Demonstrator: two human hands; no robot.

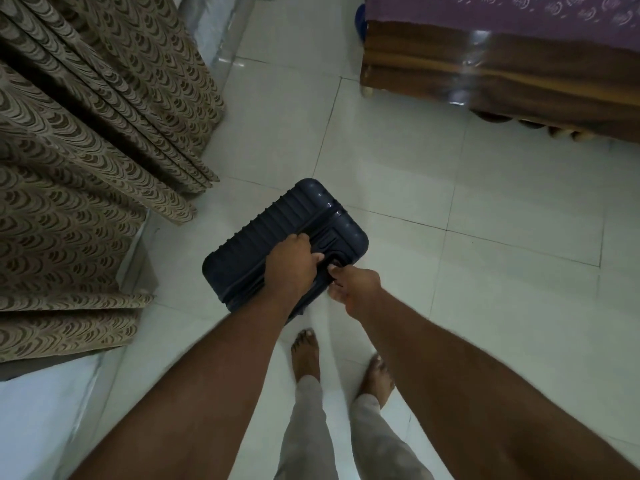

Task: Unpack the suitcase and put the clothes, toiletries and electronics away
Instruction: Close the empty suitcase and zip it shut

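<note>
A dark navy ribbed hard-shell suitcase (277, 223) stands closed on the white tiled floor, seen from above in the head view. My left hand (291, 265) grips the handle on its top. My right hand (356, 285) is at the suitcase's near right edge, fingers curled and pinching something small there, apparently the zipper pull; the view is too blurred to be sure. No clothes, toiletries or electronics are visible.
Brown patterned curtains (86, 150) hang at the left. A wooden bed frame (502, 74) with a purple cover (502, 8) stands at the upper right. White floor tiles (485, 237) spread between them. My bare feet (306, 351) stand just behind the suitcase.
</note>
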